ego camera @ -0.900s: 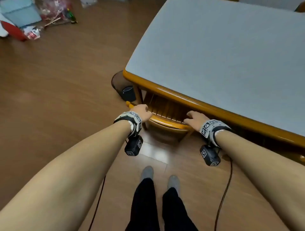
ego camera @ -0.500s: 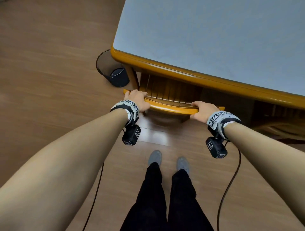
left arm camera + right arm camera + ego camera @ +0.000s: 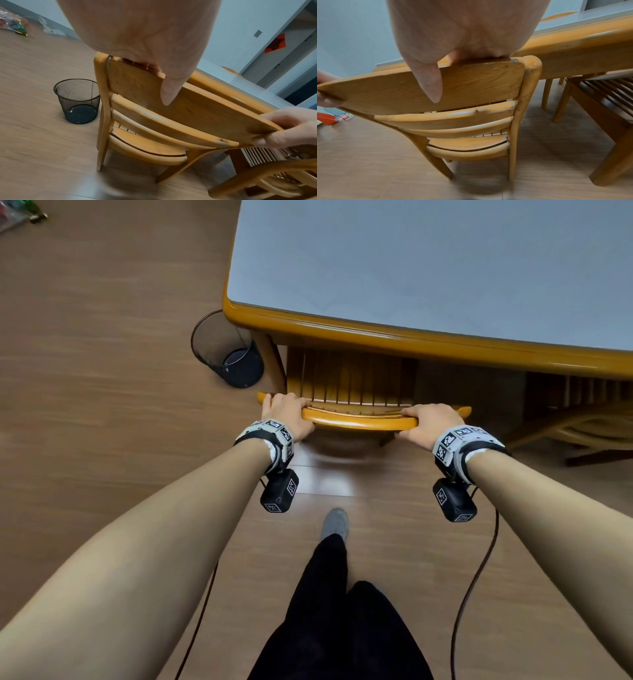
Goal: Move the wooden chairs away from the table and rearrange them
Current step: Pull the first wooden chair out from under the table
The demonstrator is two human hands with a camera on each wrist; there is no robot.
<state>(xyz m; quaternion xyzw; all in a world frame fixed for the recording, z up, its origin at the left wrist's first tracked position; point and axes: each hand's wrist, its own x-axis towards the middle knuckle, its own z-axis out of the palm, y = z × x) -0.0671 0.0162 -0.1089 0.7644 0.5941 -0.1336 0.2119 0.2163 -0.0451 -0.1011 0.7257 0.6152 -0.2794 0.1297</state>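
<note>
A wooden chair (image 3: 359,421) with a slatted seat stands tucked at the near edge of the grey-topped table (image 3: 428,340). My left hand (image 3: 286,414) grips the left end of its curved top rail (image 3: 171,94), thumb down the back face. My right hand (image 3: 430,424) grips the right end of the same rail (image 3: 471,81), fingers over the top. A second wooden chair (image 3: 582,419) sits under the table to the right, also visible in the right wrist view as a slatted seat (image 3: 607,92).
A black mesh waste bin (image 3: 227,350) stands on the floor by the table's left corner leg (image 3: 272,361). My legs and a grey-socked foot (image 3: 335,523) are right behind the chair. Wrist-camera cables trail on the wood floor. Clutter (image 3: 15,27) lies far left.
The chair's top rail has come back from the table edge toward me, exposing more of the seat. Both hands keep their grip; one foot has stepped back out of view.
</note>
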